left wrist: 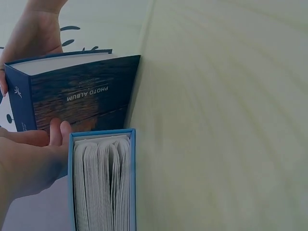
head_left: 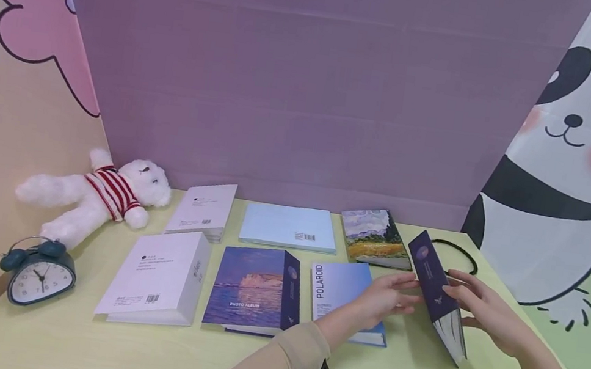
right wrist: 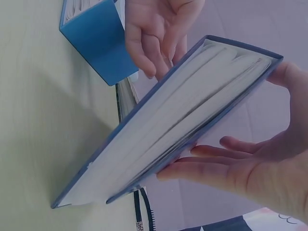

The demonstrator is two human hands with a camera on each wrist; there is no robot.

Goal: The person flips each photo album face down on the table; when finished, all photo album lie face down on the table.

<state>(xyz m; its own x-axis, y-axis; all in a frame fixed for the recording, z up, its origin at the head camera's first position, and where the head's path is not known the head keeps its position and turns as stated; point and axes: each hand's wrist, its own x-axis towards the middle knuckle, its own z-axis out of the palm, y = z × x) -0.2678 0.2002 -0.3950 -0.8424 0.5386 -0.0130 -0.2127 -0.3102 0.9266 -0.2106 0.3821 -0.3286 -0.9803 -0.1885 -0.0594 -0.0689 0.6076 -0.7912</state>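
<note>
A dark blue photo album (head_left: 429, 268) stands tilted at the right side of the table, spine upward, its page edges (right wrist: 159, 120) toward the right wrist camera. My right hand (head_left: 495, 314) holds it, thumb at the spine and fingers along one cover. On the opposite side, the fingers of my left hand (head_left: 383, 300) reach to the picture cover, fairly straight; the left wrist view has its fingertips at the "PHOTO ALBUM" lettering (left wrist: 87, 94). Below the left forearm lies a blue and white POLAROID album (head_left: 341, 285), partly hidden by that hand.
Left of the POLAROID album lie a sea-picture album (head_left: 247, 283) and a thick white album (head_left: 151, 274). Behind are another white album (head_left: 204, 207), a pale blue album (head_left: 289, 227), a landscape-covered book (head_left: 372, 234) and a black loop (head_left: 464, 254). A plush toy (head_left: 112, 190) and alarm clock (head_left: 42, 276) occupy the left.
</note>
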